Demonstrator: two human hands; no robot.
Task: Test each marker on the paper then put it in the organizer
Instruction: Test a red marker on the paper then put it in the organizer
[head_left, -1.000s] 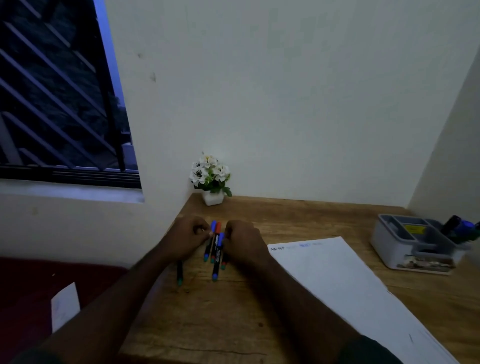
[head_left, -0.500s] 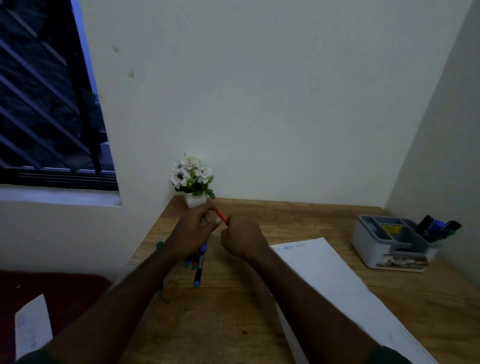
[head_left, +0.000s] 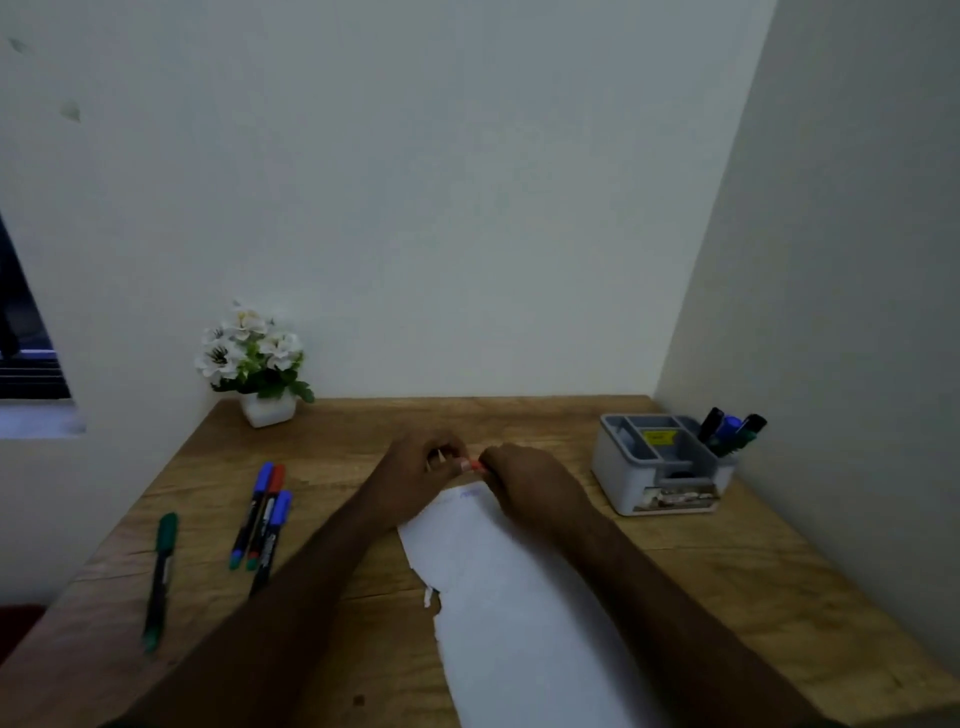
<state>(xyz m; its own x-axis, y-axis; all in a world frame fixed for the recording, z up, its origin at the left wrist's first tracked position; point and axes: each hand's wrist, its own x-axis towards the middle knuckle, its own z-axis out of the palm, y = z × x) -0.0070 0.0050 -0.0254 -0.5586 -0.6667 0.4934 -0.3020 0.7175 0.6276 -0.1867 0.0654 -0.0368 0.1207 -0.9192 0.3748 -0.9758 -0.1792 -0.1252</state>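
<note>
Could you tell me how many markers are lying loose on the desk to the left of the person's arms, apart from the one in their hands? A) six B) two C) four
C: one green marker lies alone near the desk's left edge, and a cluster of three, a blue-capped marker, a red-capped marker and a second blue-capped marker, lies beside it.

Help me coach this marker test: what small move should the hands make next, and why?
Probably pull the cap off: both the left hand and right hand grip the red marker just above the paper's top edge, and no tip shows yet. Then it can write.
</note>
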